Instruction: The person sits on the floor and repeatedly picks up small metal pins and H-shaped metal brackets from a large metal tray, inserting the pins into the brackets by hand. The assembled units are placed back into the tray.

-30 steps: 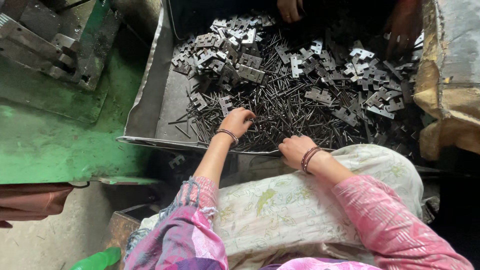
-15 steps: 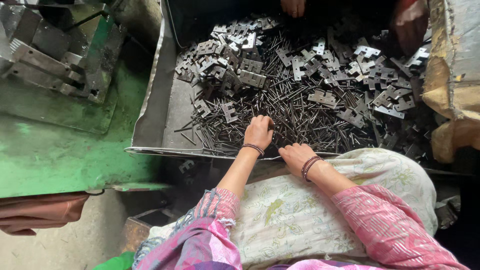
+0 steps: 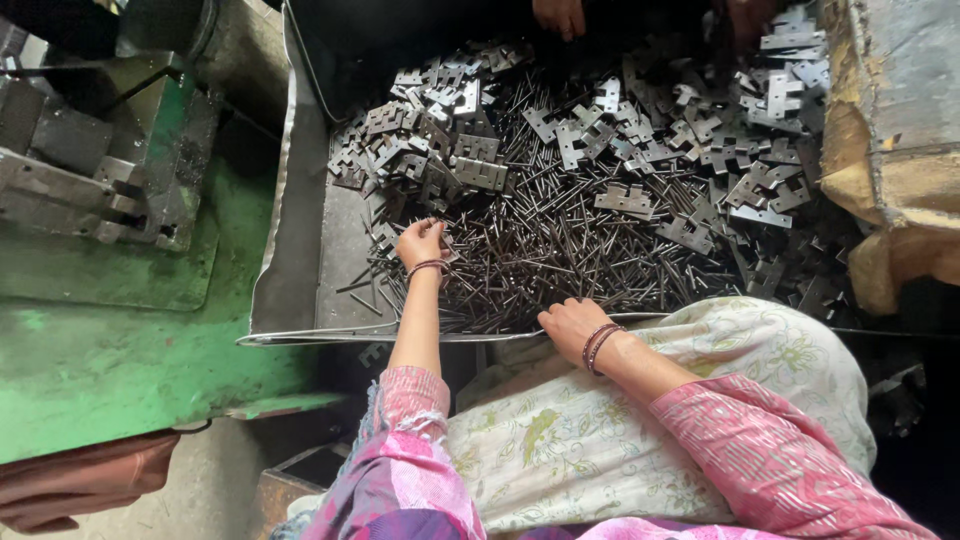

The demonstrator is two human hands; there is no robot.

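in the tray (image 3: 300, 260) my left hand (image 3: 420, 243) has slid further left into the pins (image 3: 540, 250), fingers curled on a few, while my right hand (image 3: 572, 325) rests loosely closed at the rim, apparently empty.

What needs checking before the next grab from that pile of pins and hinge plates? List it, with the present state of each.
1. Left hand on the pile: ok, it rests on the dark metal pins near the tray's left side.
2. Left hand grip: cannot tell, the fingers curl over small parts but what they hold is hidden.
3. Right hand placed: ok, at the near rim of the metal tray, fingertips at the pins.
4. Hinge plates within reach: ok, heaped just beyond the left hand.
5. Another person's hand clear: ok, at the far edge, apart from both hands.
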